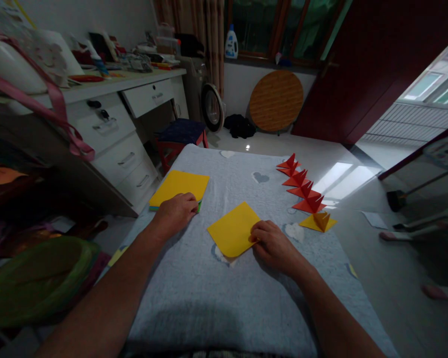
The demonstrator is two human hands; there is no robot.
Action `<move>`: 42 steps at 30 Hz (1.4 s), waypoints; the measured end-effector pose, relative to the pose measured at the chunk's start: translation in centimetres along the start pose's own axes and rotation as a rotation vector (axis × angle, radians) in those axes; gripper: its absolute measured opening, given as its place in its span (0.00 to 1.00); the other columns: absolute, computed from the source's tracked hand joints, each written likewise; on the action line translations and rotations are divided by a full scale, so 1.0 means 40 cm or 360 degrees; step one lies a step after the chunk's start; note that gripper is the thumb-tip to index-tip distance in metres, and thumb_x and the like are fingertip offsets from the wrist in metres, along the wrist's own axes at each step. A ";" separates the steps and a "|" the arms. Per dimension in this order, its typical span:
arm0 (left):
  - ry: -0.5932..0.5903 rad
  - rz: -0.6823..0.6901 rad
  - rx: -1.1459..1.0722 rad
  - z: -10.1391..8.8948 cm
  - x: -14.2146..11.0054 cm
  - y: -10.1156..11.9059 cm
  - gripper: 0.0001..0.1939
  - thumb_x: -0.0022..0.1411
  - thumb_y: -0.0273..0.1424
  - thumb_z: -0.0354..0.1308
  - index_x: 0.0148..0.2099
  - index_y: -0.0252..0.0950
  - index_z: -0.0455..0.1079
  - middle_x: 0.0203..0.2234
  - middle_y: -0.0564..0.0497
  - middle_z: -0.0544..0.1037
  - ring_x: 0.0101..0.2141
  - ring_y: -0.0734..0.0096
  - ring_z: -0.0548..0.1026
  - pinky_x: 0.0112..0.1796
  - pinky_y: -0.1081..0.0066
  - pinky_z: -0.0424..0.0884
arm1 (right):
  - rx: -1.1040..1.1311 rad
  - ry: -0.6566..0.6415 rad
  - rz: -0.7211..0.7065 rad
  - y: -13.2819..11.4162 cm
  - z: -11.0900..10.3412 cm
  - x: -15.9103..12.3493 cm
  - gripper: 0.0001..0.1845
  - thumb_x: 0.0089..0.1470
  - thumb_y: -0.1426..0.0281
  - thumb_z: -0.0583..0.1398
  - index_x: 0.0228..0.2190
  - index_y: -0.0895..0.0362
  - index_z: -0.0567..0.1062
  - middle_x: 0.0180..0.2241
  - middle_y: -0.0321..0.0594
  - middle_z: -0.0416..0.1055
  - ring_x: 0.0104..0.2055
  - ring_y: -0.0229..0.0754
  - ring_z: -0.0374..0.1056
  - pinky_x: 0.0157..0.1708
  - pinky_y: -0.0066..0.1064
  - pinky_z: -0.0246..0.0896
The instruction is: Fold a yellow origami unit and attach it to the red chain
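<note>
My right hand (271, 241) pinches the right corner of a yellow square sheet of paper (234, 229), which lies at an angle on the cloth with its near corner curving up a little. Over to the left, my left hand (179, 211) has its fingers curled at the near right corner of a stack of coloured paper (182, 184). Yellow is on top of that stack, with blue and green showing at the edges. A row of red origami cranes (302, 189) runs along the right side, and a yellow origami crane (320, 222) stands at its near end.
A pale blue cloth with heart prints (224, 298) covers the table. A green basket (41, 278) is at the lower left, beside a white desk with drawers (115, 144). Behind the table are a stool (181, 132), a front-loading washer (212, 107) and a round wooden tabletop (276, 102).
</note>
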State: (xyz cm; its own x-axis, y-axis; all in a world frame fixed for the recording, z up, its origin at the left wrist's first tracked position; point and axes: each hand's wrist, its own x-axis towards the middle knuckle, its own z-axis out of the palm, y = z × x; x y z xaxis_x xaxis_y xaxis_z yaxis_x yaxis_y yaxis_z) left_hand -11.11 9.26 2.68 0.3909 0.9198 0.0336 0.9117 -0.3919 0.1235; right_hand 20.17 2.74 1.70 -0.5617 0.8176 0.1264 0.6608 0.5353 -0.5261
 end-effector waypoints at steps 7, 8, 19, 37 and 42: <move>0.0257 0.0300 -0.0203 -0.005 -0.011 0.041 0.05 0.57 0.28 0.60 0.29 0.35 0.71 0.46 0.42 0.73 0.50 0.54 0.68 0.52 0.56 0.65 | 0.0015 -0.0021 -0.0034 -0.002 -0.007 0.000 0.09 0.56 0.80 0.56 0.32 0.58 0.75 0.37 0.44 0.73 0.41 0.45 0.65 0.45 0.37 0.60; 0.0297 0.0354 -0.0330 -0.007 -0.015 0.054 0.05 0.58 0.27 0.59 0.29 0.35 0.71 0.46 0.43 0.73 0.50 0.56 0.68 0.53 0.56 0.64 | 0.0016 -0.0021 -0.0026 -0.003 -0.008 0.001 0.09 0.56 0.80 0.56 0.32 0.58 0.75 0.37 0.44 0.73 0.41 0.45 0.65 0.45 0.37 0.60; -0.0337 0.0564 -0.0931 0.026 -0.049 0.199 0.07 0.62 0.32 0.57 0.32 0.35 0.67 0.29 0.53 0.71 0.32 0.70 0.69 0.34 0.72 0.62 | 0.0183 -0.0118 0.0064 -0.008 -0.037 -0.008 0.09 0.61 0.74 0.53 0.33 0.58 0.73 0.32 0.42 0.72 0.37 0.42 0.67 0.40 0.32 0.59; -0.0406 0.0163 -0.1184 0.027 -0.055 0.204 0.27 0.59 0.32 0.58 0.59 0.42 0.56 0.39 0.51 0.79 0.37 0.64 0.77 0.38 0.69 0.68 | 0.0113 -0.0330 0.0713 -0.027 -0.059 -0.006 0.05 0.55 0.73 0.56 0.28 0.57 0.69 0.26 0.37 0.70 0.28 0.37 0.64 0.27 0.27 0.48; -0.0327 0.0252 -0.0936 0.041 -0.051 0.208 0.20 0.66 0.28 0.50 0.60 0.40 0.64 0.48 0.47 0.78 0.46 0.63 0.76 0.48 0.65 0.68 | 0.0163 -0.0266 0.0822 -0.018 -0.040 -0.006 0.11 0.54 0.75 0.58 0.41 0.57 0.68 0.24 0.32 0.70 0.26 0.37 0.64 0.27 0.27 0.48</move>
State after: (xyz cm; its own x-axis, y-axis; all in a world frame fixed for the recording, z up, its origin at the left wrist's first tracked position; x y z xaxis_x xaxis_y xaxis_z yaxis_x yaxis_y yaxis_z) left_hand -4.12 4.11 2.00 0.5844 0.8067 -0.0877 0.6422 -0.3938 0.6577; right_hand 20.63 2.50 3.37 -0.2543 0.9192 -0.3006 0.8241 0.0432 -0.5648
